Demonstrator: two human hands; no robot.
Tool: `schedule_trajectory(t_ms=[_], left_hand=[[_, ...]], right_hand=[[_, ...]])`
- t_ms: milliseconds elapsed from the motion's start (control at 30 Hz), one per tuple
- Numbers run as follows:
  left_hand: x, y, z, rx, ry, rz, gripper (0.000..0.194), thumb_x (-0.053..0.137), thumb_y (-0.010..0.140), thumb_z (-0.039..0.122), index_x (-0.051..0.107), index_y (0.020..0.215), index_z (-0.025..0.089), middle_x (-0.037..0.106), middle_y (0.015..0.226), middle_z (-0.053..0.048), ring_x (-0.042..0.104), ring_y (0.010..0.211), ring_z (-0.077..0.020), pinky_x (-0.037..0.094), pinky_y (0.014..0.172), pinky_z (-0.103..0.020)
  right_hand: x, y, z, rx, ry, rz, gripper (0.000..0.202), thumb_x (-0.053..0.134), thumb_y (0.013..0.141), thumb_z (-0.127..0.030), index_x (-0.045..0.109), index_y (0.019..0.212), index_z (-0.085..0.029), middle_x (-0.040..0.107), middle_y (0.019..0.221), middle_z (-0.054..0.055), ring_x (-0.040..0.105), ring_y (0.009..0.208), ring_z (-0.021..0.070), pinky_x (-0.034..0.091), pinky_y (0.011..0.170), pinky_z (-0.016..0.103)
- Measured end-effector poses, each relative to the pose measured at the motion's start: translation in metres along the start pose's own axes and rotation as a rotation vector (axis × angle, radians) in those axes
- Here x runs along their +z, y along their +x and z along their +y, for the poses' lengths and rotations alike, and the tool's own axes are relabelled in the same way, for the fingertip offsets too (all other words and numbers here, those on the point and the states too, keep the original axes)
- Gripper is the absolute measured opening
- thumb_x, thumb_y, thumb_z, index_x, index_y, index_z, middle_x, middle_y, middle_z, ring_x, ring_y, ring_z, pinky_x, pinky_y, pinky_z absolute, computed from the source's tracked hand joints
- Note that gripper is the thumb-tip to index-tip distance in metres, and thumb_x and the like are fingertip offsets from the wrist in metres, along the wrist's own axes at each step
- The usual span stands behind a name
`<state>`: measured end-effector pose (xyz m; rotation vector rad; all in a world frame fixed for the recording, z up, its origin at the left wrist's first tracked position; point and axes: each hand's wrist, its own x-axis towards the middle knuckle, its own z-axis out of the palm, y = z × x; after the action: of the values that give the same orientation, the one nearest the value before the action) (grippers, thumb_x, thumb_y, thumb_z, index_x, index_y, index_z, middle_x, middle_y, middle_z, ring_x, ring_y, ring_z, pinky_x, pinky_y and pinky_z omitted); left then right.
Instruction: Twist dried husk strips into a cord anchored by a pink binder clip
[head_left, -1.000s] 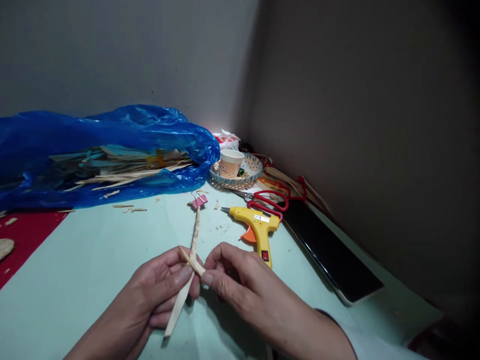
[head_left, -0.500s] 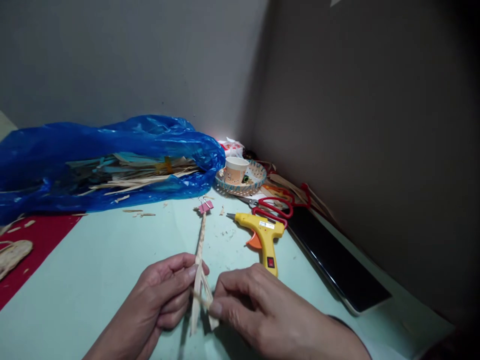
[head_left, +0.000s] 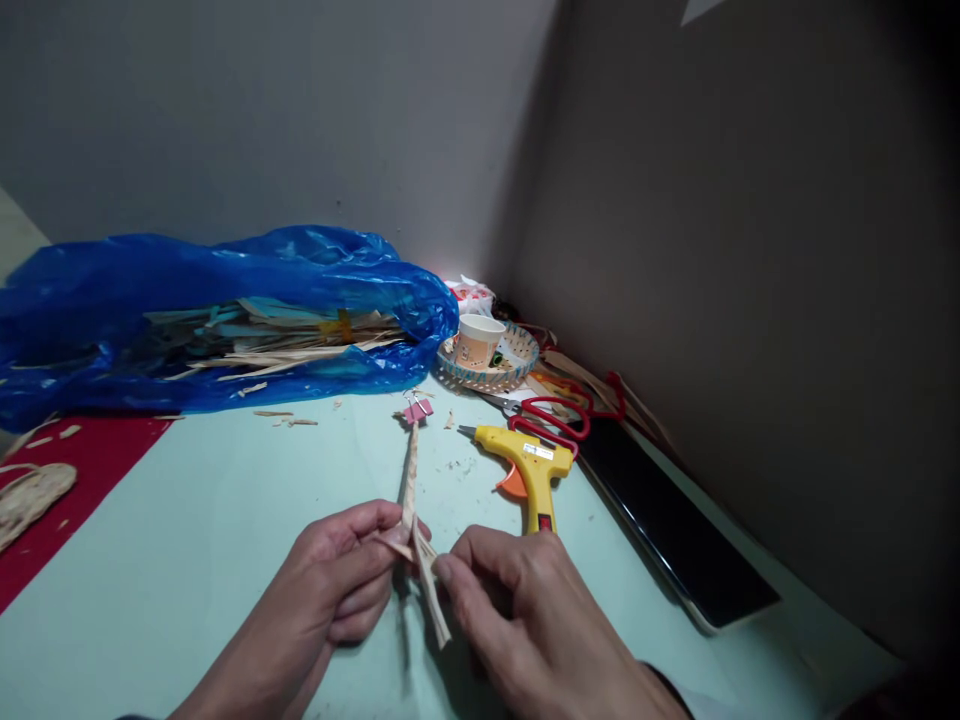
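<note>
A pale braid of flat plant-fibre strips (head_left: 410, 478) runs toward me from a pink binder clip (head_left: 417, 410) at its far end. My left hand (head_left: 349, 575) is closed on the braid's near end, thumb and fingers pinching where the strips part. Loose strips (head_left: 433, 600) hang from that point toward me. My right hand (head_left: 517, 610) is closed beside them, thumb and forefinger pinching a strip just right of the left fingertips. Its other fingers are curled, partly hidden. A yellow glue gun (head_left: 534, 465) lies just beyond the right hand.
A blue plastic bag (head_left: 225, 270) full of dry strips (head_left: 285, 345) lies along the back left. Behind the glue gun are red-handled scissors (head_left: 551, 415) and a woven tray (head_left: 487, 378) with a paper cup (head_left: 478, 340). A black flat device (head_left: 675, 525) lies right; a woven piece (head_left: 34, 500) left.
The loose strips have shifted: one now crosses at the left fingertips, and another hangs slanted to the right. My right hand has moved slightly right. The view has turned a little left.
</note>
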<state>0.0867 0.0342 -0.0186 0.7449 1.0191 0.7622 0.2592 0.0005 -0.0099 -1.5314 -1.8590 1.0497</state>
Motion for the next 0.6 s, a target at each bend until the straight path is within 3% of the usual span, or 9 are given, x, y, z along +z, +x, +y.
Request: schedule_trajectory(t_ms=[200, 433, 600], left_hand=[[0.000, -0.001, 0.002, 0.054, 0.082, -0.078, 0.018, 0.070, 0.078, 0.032, 0.064, 0.081, 0.015, 0.054, 0.068, 0.003, 0.016, 0.046, -0.0017, 0.007, 0.043, -0.021], [-0.001, 0.003, 0.000, 0.078, 0.122, -0.083, 0.021, 0.066, 0.081, 0.033, 0.061, 0.074, 0.014, 0.048, 0.059, 0.006, 0.016, 0.042, -0.0007, 0.006, 0.041, -0.021], [-0.003, 0.003, -0.002, 0.094, 0.145, -0.041, 0.025, 0.065, 0.082, 0.034, 0.058, 0.069, 0.013, 0.049, 0.058, 0.006, 0.016, 0.042, -0.0007, 0.006, 0.042, -0.022]], right_hand=[[0.004, -0.005, 0.004, 0.041, -0.016, 0.042, 0.041, 0.035, 0.097, -0.043, 0.040, 0.064, -0.019, 0.045, 0.053, -0.002, 0.038, 0.049, 0.0099, 0.024, 0.047, 0.026], [0.008, -0.006, 0.003, 0.094, -0.018, 0.043, 0.039, 0.037, 0.095, -0.046, 0.043, 0.067, -0.020, 0.047, 0.060, 0.001, 0.039, 0.053, 0.0121, 0.022, 0.046, 0.026], [-0.002, -0.004, -0.003, -0.002, -0.147, -0.020, 0.033, 0.043, 0.094, -0.036, 0.048, 0.067, -0.019, 0.048, 0.059, 0.000, 0.039, 0.055, 0.0124, 0.028, 0.053, 0.027]])
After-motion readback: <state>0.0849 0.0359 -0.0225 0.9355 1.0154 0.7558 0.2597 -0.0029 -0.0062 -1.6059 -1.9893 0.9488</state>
